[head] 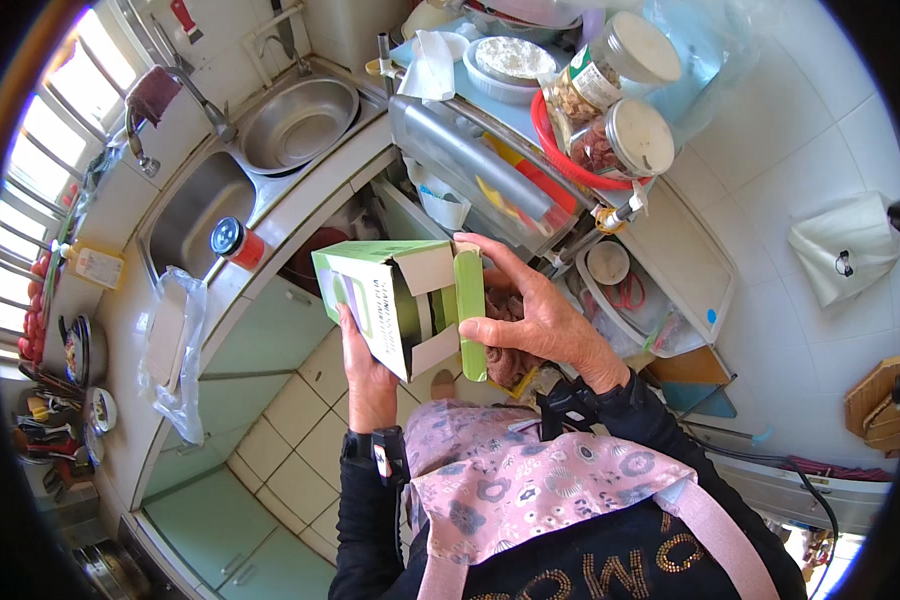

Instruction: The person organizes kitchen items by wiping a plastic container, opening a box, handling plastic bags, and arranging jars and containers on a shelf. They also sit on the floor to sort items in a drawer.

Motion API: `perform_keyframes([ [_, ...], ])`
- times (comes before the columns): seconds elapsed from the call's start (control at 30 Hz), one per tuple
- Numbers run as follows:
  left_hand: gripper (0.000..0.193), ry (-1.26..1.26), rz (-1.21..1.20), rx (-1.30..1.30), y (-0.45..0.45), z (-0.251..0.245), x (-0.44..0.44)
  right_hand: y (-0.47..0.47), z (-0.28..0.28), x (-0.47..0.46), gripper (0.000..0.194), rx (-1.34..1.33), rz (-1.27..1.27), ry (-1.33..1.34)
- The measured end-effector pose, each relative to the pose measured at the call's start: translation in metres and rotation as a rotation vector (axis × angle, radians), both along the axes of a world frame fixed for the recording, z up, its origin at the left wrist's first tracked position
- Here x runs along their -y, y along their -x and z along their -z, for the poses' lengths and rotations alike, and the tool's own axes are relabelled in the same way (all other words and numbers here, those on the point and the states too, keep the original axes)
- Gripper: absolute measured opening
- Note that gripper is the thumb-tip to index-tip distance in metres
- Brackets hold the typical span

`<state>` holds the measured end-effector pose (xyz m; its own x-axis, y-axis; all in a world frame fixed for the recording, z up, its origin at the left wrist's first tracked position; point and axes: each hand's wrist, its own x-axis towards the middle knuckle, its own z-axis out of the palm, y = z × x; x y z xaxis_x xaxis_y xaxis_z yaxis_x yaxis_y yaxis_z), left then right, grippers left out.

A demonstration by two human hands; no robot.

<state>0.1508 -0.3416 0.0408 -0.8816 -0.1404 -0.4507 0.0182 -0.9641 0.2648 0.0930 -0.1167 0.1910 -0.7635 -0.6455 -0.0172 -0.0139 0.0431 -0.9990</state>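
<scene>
A green and white cardboard box (364,304) with printed writing is held up in front of me, its end facing right and opened. My left hand (369,375) supports it from below, with the thumb on the printed front face. My right hand (551,319) has the green end flap (470,315) between thumb and fingers. White side flaps (427,270) stand out around the opening. Something green and dark (440,311) shows inside; what it is I cannot tell.
Left, the counter holds a red jar with a dark lid (238,244) and a plastic-wrapped tray (169,337) beside the steel sink (202,199). A round metal basin (300,127) sits in the other bowl. Ahead right, a rack carries a red basket (544,142) with clear jars (607,139).
</scene>
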Motion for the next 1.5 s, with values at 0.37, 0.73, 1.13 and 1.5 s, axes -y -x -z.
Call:
perform_keyframes([
  [0.37,0.056,-0.105,0.179,-0.093,-0.003,0.001,-0.010,-0.008,-0.015,-0.003,0.086,0.055,0.008,0.011],
  [0.73,0.063,-0.047,0.217,0.066,-0.006,-0.002,-0.020,-0.013,-0.015,-0.006,0.087,0.009,0.088,-0.081],
  [1.13,0.062,0.249,-0.111,0.024,-0.002,-0.010,-0.030,-0.015,0.003,-0.003,0.092,-0.093,0.204,-0.346],
  [1.5,0.062,0.469,-0.101,0.069,-0.006,-0.016,-0.033,-0.017,0.001,-0.001,0.105,-0.219,0.195,-0.581],
])
